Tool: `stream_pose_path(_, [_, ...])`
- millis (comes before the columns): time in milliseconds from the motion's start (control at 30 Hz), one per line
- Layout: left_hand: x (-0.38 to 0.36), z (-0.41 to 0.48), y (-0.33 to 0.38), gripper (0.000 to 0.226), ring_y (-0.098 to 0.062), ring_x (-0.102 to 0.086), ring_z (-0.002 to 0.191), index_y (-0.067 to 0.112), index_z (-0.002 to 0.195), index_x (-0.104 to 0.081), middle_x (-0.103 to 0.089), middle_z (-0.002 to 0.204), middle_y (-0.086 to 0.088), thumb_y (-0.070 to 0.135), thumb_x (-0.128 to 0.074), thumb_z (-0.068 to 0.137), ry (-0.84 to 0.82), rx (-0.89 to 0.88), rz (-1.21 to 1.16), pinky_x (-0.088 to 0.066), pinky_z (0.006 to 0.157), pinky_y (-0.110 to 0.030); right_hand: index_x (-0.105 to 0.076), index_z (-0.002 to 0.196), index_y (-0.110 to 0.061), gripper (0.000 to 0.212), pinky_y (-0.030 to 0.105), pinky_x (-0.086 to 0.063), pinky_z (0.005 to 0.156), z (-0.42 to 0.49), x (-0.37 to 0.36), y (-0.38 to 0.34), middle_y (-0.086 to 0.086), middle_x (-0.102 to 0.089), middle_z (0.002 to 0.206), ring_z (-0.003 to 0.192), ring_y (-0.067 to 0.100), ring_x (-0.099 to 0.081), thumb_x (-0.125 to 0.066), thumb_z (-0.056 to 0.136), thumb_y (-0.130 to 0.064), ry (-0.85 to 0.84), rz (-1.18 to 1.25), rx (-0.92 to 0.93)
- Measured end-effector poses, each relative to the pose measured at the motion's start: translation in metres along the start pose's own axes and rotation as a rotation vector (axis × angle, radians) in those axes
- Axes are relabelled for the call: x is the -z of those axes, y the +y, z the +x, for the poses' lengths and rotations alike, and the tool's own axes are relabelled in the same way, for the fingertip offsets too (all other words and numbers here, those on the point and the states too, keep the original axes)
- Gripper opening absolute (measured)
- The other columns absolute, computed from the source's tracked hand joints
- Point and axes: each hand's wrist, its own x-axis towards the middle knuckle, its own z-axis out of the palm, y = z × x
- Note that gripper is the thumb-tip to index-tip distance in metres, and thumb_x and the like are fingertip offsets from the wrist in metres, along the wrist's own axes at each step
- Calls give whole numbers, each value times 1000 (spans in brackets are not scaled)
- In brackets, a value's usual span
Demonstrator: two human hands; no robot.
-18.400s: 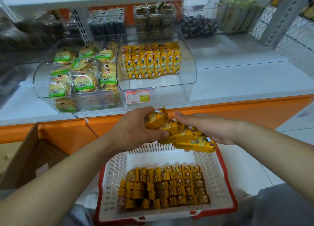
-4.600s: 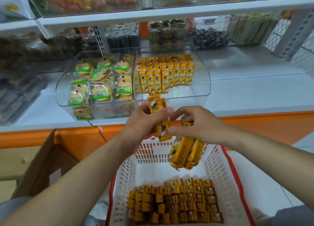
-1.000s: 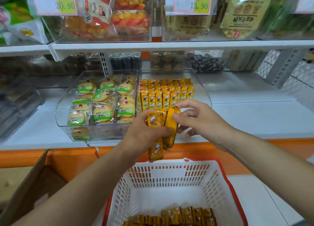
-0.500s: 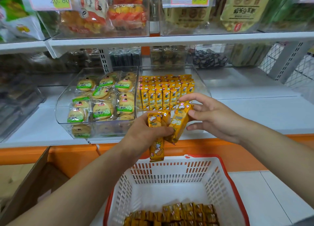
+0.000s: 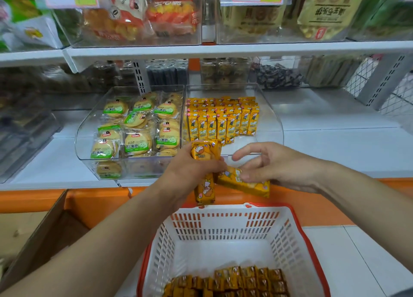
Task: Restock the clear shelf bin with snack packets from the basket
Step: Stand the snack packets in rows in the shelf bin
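Observation:
My left hand [image 5: 190, 169] is closed around a small bunch of yellow snack packets [image 5: 204, 187], held upright just in front of the clear shelf bin [image 5: 271, 120]. My right hand [image 5: 274, 164] pinches one more yellow packet [image 5: 243, 182], which lies sideways below its fingers. Rows of the same yellow packets [image 5: 223, 122] stand at the back of the bin; its front part is bare. Below my hands sits the white basket with a red rim [image 5: 225, 229], with several yellow packets [image 5: 228, 283] packed along its near end.
A second clear bin [image 5: 85, 138] of round green-labelled biscuit packs stands left of the target bin. An upper shelf [image 5: 223, 49] with bagged snacks and price tags overhangs. An orange shelf edge [image 5: 93, 198] runs below. A cardboard box [image 5: 44, 236] sits at lower left.
My right hand has pulled one packet away from the bunch and lowered it, turning it sideways. My left hand keeps its bunch at about the same place.

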Motion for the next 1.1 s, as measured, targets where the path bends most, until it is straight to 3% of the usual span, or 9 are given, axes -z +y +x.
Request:
stream_pose_path(67, [1, -1, 2, 35, -39, -75, 91, 5, 109, -71, -77, 100, -18, 7, -85, 77, -13, -8, -6, -63, 80, -52, -61, 127, -18, 57, 30, -37, 66, -2, -3, -1, 6, -71, 79, 76, 20, -58, -78, 72, -15, -93, -70, -46])
stream_pose_path(167, [6, -2, 8, 32, -34, -77, 84, 7, 106, -70, -78, 93, -17, 11, -85, 78, -8, -34, -8, -63, 69, -42, -62, 127, -30, 52, 34, -32, 70, -2, -2, -6, 13, -65, 92, 84, 26, -52, -74, 83, -5, -78, -53, -29])
stream_pose_path(333, [18, -2, 18, 32, -25, -78, 85, 11, 108, -69, -79, 90, -11, 16, -84, 81, 20, -68, 21, -64, 76, -46, -59, 113, -26, 46, 37, -58, 70, 13, 9, -21, 6, -60, 91, 76, 18, -66, -72, 82, 4, 296, -96, 95])
stream_pose_path(467, [22, 3, 18, 28, -24, -78, 85, 17, 104, -68, -79, 88, -7, 20, -84, 81, 14, -82, 50, -64, 79, -48, -52, 102, -27, 39, 54, -56, 86, 57, 29, -21, 3, -58, 87, 78, 23, -64, -81, 79, -12, 591, -266, 145])
stream_pose_path(567, [26, 7, 17, 28, -23, -78, 84, 20, 102, -67, -79, 85, -5, 23, -84, 81, 14, -89, 74, -63, 78, -44, -50, 105, -23, 32, 52, -54, 85, 97, 45, -15, 2, -61, 88, 83, 27, -62, -76, 86, -20, 706, -400, 158])
stream_pose_path(667, [33, 10, 17, 25, -21, -78, 79, 21, 99, -68, -79, 83, -5, 24, -84, 80, 8, -102, 87, -62, 67, -34, -56, 114, -17, 36, 36, -48, 76, 127, 61, -3, 7, -66, 93, 90, 28, -61, -74, 83, -14, 819, -663, 107])
stream_pose_path(767, [39, 12, 15, 23, -19, -78, 77, 25, 96, -70, -79, 82, -3, 24, -85, 78, 11, -109, 93, -59, 58, -23, -55, 114, -15, 38, 31, -39, 67, 146, 70, 11, 8, -64, 85, 84, 27, -55, -72, 82, -4, 871, -727, 50])
stream_pose_path(967, [44, 18, 14, 29, -16, -78, 76, 25, 99, -70, -79, 82, 0, 28, -86, 75, 7, -105, 100, -58, 56, -20, -48, 107, -22, 40, 42, -51, 92, 178, 81, 29, 14, -69, 110, 104, 33, -63, -66, 83, 5, 832, -569, -6])
stream_pose_path(1100, [43, 20, 13, 31, -18, -78, 77, 24, 101, -69, -79, 83, -1, 27, -86, 76, 3, -101, 89, -59, 56, -21, -51, 115, -16, 46, 43, -52, 94, 184, 86, 36, 12, -70, 111, 106, 32, -64, -71, 79, 3, 858, -540, -21])
